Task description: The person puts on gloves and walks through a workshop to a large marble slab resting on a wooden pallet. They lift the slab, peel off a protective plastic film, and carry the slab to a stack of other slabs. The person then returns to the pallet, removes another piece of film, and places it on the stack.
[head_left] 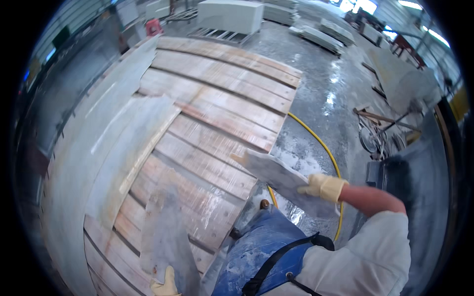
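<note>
My right hand (pixel 323 187), in a cream glove, grips the edge of a long, jagged grey stone slab piece (pixel 286 180). That piece is tilted beside the wooden slat table (pixel 217 103), its far end near the table's edge. At the lower edge, my left hand (pixel 167 283), gloved the same way, has its thumb over the near end of another grey stone slab piece (pixel 169 232); its other fingers are hidden. This second piece lies over the slats. Larger pale stone slabs (pixel 106 133) with ragged edges lie along the table's left side.
A yellow hose (pixel 323 143) curves over the wet floor (pixel 316 93) right of the table. Stone blocks (pixel 229 17) and stacked slabs (pixel 318 38) stand farther back. A red stool (pixel 153 27) is at the far left, and a bicycle-like wheel (pixel 369 138) lies among clutter at right.
</note>
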Motion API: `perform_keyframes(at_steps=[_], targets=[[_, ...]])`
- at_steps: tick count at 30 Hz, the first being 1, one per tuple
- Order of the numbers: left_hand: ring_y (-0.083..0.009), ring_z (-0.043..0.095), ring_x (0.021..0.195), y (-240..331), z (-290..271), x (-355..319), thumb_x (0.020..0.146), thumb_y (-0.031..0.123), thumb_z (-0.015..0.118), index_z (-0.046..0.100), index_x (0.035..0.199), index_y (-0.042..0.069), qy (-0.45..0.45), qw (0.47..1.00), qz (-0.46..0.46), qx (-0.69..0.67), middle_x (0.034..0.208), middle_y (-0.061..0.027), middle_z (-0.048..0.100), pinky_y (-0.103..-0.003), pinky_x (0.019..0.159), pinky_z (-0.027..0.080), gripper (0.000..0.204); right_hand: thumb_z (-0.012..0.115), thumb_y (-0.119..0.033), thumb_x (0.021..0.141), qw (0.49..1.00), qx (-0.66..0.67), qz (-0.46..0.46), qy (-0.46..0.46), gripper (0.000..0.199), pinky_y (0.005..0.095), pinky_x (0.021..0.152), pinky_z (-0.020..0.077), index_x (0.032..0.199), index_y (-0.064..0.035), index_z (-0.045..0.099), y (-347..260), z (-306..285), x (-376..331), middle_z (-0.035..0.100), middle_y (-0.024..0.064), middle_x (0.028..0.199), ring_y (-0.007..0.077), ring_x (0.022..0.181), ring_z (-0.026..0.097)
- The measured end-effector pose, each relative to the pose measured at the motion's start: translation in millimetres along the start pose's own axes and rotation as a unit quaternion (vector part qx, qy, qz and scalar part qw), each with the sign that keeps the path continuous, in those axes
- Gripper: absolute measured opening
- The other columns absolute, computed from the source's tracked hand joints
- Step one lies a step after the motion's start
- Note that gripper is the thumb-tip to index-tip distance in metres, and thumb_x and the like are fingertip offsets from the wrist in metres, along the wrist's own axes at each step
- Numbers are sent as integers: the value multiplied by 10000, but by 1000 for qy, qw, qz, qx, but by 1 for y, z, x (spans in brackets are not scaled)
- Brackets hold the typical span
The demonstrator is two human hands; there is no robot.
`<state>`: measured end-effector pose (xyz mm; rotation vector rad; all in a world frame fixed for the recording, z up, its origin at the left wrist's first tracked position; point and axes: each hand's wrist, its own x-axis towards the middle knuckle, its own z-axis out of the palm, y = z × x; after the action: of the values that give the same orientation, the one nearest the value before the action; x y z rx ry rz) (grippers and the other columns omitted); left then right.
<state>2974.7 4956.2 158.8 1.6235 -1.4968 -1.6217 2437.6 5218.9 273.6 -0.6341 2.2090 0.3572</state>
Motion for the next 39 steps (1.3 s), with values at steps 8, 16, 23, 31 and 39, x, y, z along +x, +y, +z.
perform_keyframes(at_steps=[8, 16, 23, 31, 39], targets=[[-209, 620, 1198, 83, 169, 6, 890, 82, 792, 571, 1403, -69, -71, 991, -41, 104, 1351, -152, 642, -337, 1026, 494, 579, 765, -434, 874, 937, 237, 231, 116, 543, 423, 803, 578, 1074, 70, 738, 165, 136, -69, 753, 251, 927, 366, 879, 749], [-179, 654, 1105, 133, 319, 50, 856, 58, 850, 684, 1281, -46, -203, 976, 20, 74, 1269, -105, 696, -344, 1006, 508, 468, 731, -378, 939, 837, 377, 386, 92, 500, 420, 832, 536, 1161, 68, 699, 279, 122, -96, 746, 231, 968, 324, 912, 726], [-178, 656, 1100, 221, 453, 40, 855, 72, 856, 680, 1278, -46, -277, 960, -3, 32, 1232, -94, 711, -360, 976, 527, 473, 669, -415, 979, 780, 455, 376, 208, 491, 445, 825, 515, 1126, 54, 682, 326, 89, -101, 713, 245, 959, 353, 899, 692], [-125, 666, 1036, 257, 609, 76, 876, 130, 846, 733, 1197, -27, -407, 910, 46, 68, 1153, -61, 740, -313, 909, 535, 375, 742, -463, 899, 733, 416, 512, 164, 594, 504, 941, 528, 1196, 49, 693, 394, 141, -12, 712, 325, 1129, 469, 1142, 676], [-77, 650, 812, 300, 790, 130, 862, 251, 856, 773, 1069, -28, -463, 869, 34, 172, 922, -46, 759, -291, 704, 523, 357, 709, -465, 907, 721, 441, 512, 152, 566, 534, 929, 520, 1118, 60, 707, 398, 71, 55, 693, 351, 1111, 512, 1110, 657]])
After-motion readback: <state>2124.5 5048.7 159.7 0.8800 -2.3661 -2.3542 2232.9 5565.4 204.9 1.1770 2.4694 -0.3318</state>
